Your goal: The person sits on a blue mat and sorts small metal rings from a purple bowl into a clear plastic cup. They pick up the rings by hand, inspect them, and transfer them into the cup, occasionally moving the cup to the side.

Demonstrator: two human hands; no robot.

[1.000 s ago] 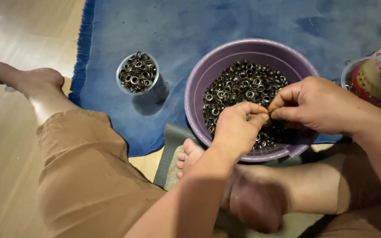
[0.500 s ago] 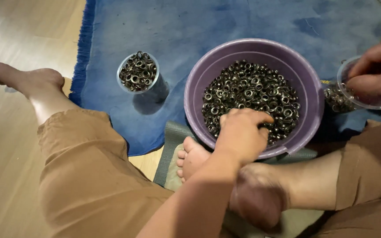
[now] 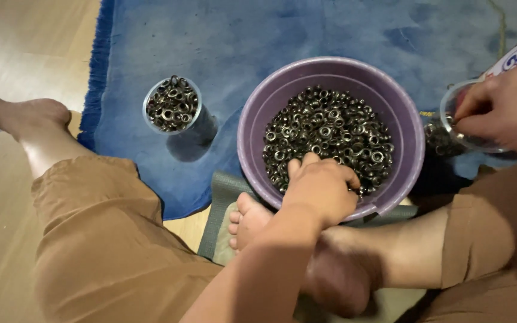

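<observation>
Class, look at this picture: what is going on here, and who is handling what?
A person sits on the floor with a purple bowl of small metal rings between the legs. The left hand rests in the rings at the bowl's near edge. The right hand reaches into a clear container to the right. A clear cup of rings stands on the blue rug.

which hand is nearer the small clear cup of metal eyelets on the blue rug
Left. The left hand rests in the purple bowl just right of the small clear cup; the right hand is at the far right.
</observation>
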